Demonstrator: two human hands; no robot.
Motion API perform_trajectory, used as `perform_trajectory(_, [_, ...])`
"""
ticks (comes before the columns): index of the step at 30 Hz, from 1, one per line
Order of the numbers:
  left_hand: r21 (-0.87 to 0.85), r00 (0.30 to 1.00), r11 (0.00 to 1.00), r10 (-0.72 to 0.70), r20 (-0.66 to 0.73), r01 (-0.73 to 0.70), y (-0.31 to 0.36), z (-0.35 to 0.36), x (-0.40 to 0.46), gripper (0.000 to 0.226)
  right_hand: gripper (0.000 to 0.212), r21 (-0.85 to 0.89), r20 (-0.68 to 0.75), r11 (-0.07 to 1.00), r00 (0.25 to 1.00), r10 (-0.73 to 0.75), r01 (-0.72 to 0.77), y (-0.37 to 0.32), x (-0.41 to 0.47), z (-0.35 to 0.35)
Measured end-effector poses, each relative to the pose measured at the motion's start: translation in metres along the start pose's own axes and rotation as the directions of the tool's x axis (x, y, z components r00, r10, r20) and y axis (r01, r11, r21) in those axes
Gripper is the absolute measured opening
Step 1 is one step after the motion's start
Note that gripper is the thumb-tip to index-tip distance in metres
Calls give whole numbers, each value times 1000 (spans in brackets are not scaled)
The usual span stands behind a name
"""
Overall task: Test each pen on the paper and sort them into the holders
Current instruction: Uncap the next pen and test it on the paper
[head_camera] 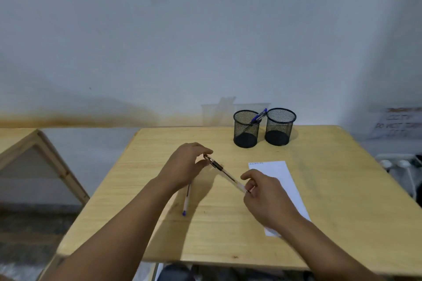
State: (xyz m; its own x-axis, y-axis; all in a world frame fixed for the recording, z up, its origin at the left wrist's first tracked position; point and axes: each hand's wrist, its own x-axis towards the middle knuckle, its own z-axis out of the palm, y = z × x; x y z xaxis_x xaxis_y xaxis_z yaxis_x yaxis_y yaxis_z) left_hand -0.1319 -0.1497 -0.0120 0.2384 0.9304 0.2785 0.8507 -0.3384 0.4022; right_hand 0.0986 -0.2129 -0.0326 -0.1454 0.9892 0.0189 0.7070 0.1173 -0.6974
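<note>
On the wooden table (319,189), a strip of paper (280,173) lies at about three o'clock from the hands, with two mesh holders at one o'clock: the left holder (245,131) already contains pens, while nothing can be seen inside the right holder (280,128). A clear pen (225,173) is held above the table, its cap end pinched by the left hand (185,166) and its tip end by the right hand (267,198), so uncapping before a test stroke is judged to be in hand. Next, the tip must be brought to the paper; a second pen (186,201) lies untouched at six o'clock under the left wrist.
</note>
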Motion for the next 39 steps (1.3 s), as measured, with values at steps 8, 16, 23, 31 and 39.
perform_trajectory(8, [-169,993,980,92,-69,-102,56,36,4,9,25,-196,-110,980,994,-8,-14,49,-3,-72])
perform_trajectory(16, [-404,989,915,-52,-140,-9,89,67,12,9,18,-433,-107,892,975,-195,131,58,16,-111])
perform_trajectory(23, [-545,978,835,-167,-123,74,81,91,11,17,24,-424,-28,864,950,-312,271,49,42,-94])
perform_trajectory(31, [-604,959,790,-242,-149,105,65,100,12,16,18,-446,34,826,929,-369,344,50,68,-72])
perform_trajectory(39, [-628,963,771,-237,-129,105,66,100,11,17,23,-392,112,820,907,-407,417,43,81,-57])
